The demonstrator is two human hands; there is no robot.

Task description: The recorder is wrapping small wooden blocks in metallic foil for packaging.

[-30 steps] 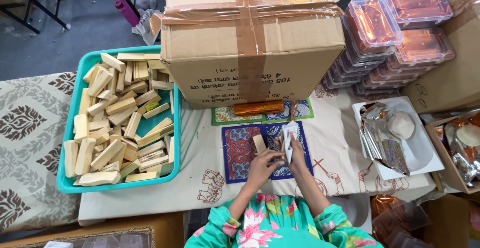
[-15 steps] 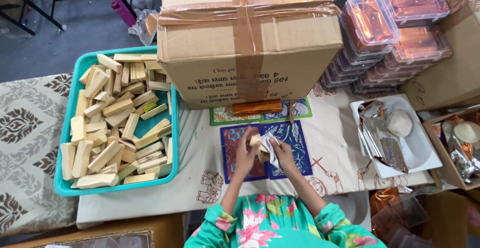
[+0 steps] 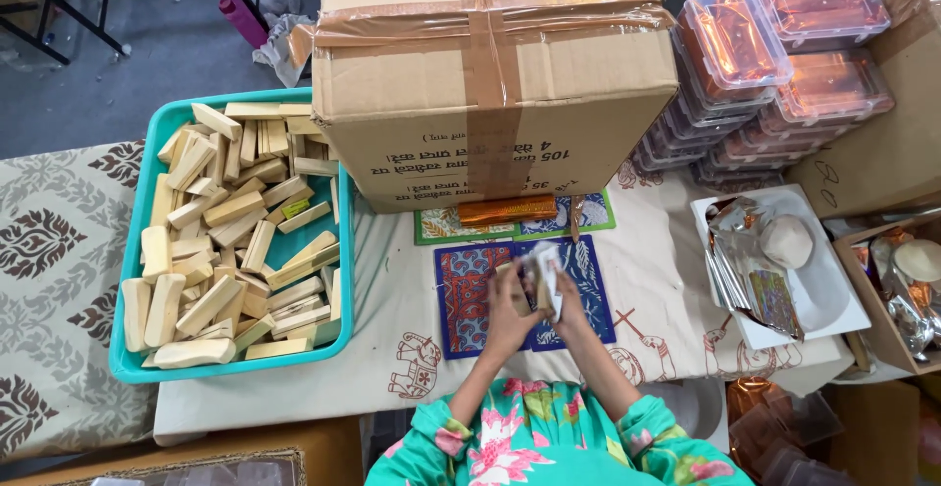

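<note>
While both hands (image 3: 534,295) grip it, the small packet (image 3: 542,275) sits between them — above the blue mat (image 3: 470,295).

I look down on a table (image 3: 392,349) under a pale printed cloth. Beyond it lies grey floor (image 3: 147,65), where dark metal furniture legs (image 3: 59,6) stand at the upper left.

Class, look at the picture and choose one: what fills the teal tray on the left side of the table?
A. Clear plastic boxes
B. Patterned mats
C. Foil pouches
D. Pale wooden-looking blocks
D: the teal tray is heaped with pale blocks, while the clear plastic boxes are stacked at the far right.
</note>
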